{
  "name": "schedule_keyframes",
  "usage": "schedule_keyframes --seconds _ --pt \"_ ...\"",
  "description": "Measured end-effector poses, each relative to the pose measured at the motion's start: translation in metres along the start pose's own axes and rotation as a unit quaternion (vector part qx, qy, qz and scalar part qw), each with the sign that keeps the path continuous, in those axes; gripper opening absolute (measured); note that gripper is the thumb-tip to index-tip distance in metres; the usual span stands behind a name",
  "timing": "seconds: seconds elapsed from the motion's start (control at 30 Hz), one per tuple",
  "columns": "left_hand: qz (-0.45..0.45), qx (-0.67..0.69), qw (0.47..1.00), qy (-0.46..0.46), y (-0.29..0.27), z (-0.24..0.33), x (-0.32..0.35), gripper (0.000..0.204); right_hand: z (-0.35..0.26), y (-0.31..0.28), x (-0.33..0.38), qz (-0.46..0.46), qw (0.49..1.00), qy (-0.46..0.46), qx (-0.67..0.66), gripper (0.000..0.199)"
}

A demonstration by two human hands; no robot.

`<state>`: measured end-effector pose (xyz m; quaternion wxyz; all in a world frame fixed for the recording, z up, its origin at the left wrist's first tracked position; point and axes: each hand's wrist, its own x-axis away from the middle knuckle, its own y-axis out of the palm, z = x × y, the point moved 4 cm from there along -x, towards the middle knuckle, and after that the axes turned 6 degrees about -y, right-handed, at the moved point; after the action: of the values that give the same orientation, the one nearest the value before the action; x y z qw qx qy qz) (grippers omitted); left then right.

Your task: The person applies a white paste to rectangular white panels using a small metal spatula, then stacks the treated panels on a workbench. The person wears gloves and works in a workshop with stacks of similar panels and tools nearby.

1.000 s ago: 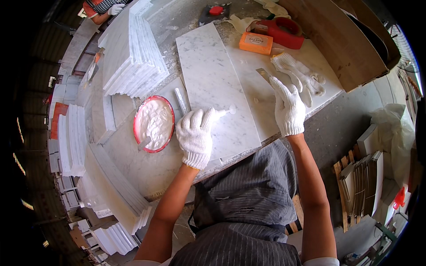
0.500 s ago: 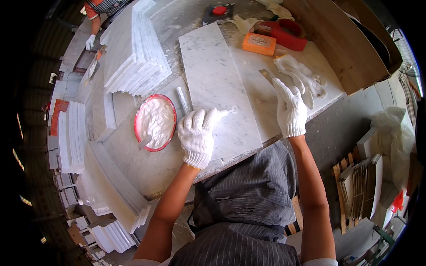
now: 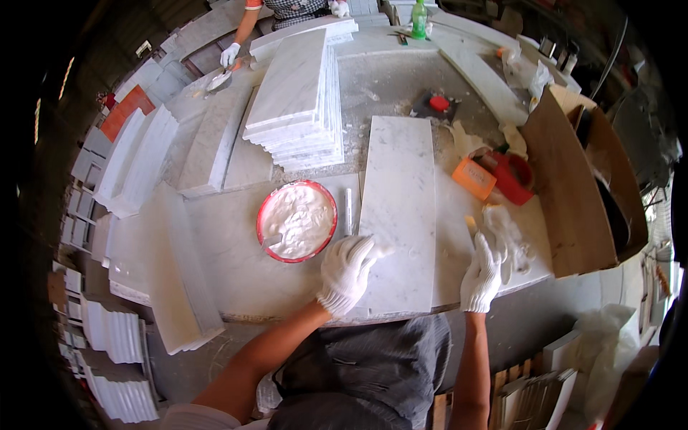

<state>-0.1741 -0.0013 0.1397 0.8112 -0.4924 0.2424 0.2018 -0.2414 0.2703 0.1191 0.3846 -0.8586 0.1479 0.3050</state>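
Dusty stone covers the desk (image 3: 236,265) of this marble workshop, and nearest the person the gloved left hand (image 3: 347,272) lies flat, fingers spread, on the near left corner of a long white marble slab (image 3: 399,208), while the right hand (image 3: 481,276), fingers loosely open, rests beside a scraper (image 3: 473,228). Just left sits a red bowl of white paste (image 3: 297,220); farther off stands a stack of slabs (image 3: 301,100). Because the slab's near end reaches the desk edge, a hard push could tip it off.
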Motion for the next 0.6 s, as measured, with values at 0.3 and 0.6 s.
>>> schedule_keyframes --seconds 0.3,0.6 --pt "0.071 0.130 0.982 -0.120 -0.095 -0.017 0.063 0.031 0.008 0.005 0.006 -0.061 0.997 0.052 -0.009 0.035" --pt "0.283 0.156 0.875 -0.361 -0.150 -0.126 0.067 0.022 0.007 0.007 0.006 -0.035 0.999 -0.003 -0.021 0.036"
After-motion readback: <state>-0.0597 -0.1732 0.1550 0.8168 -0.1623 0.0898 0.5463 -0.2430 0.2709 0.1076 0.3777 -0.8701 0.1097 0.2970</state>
